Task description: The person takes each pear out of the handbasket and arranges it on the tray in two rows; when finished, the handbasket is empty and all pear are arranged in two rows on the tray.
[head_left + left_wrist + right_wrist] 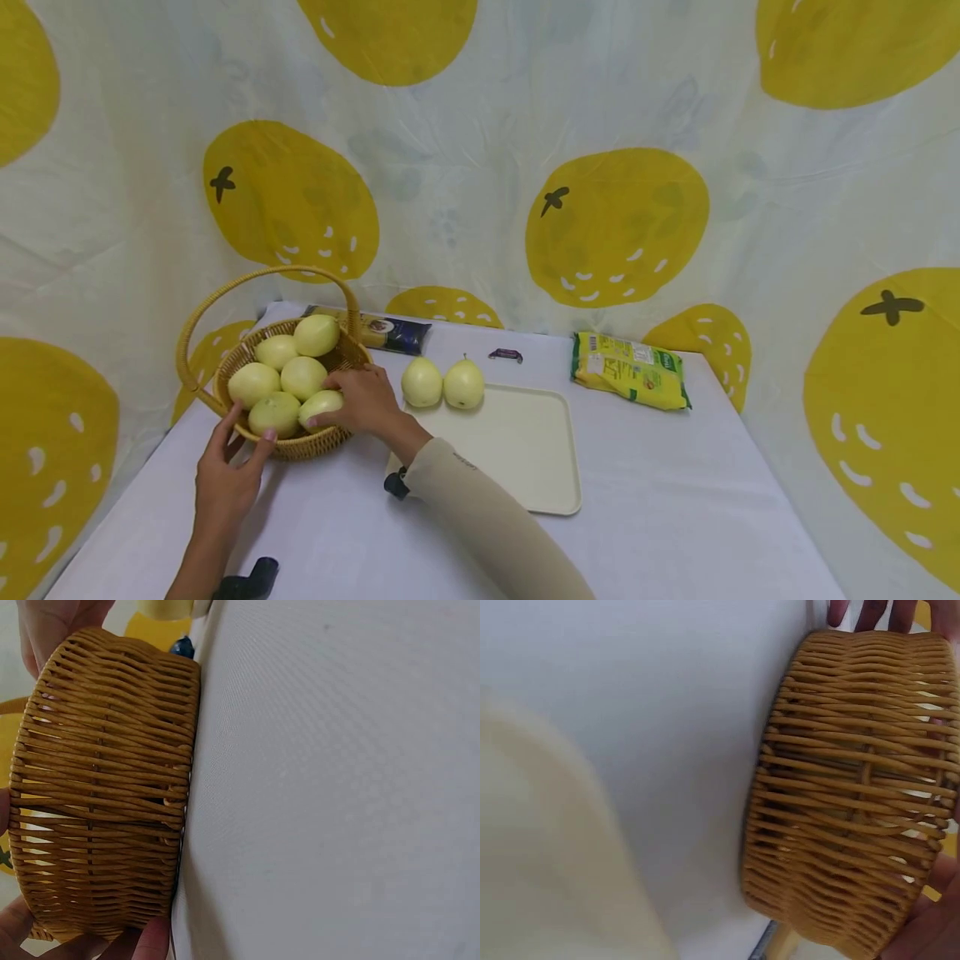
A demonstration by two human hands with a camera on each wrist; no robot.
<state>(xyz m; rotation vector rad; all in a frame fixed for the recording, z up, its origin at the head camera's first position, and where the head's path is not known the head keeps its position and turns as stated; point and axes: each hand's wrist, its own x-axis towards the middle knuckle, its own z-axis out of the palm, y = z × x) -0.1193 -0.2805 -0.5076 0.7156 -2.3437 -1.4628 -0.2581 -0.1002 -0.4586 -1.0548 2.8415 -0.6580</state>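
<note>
A round wicker basket (303, 448) with a tall hoop handle (266, 273) stands at the left of the table, holding several pale yellow-green pears (273, 414). My left hand (228, 487) holds its near left side, thumb and fingers spread at the rim and wall. In the left wrist view, fingertips (155, 939) press low on the woven wall. My right hand (367, 404) reaches over the right rim and grips a pear (321, 406) at the basket's front right. Most of the right fingers are hidden behind the wicker in the right wrist view.
A cream tray (517, 454) lies right of the basket, two pears (422, 383) side by side at its back left corner. Behind are a dark packet (393, 333) and a small wrapped candy (506, 355). A yellow-green bag (630, 371) lies at the back right.
</note>
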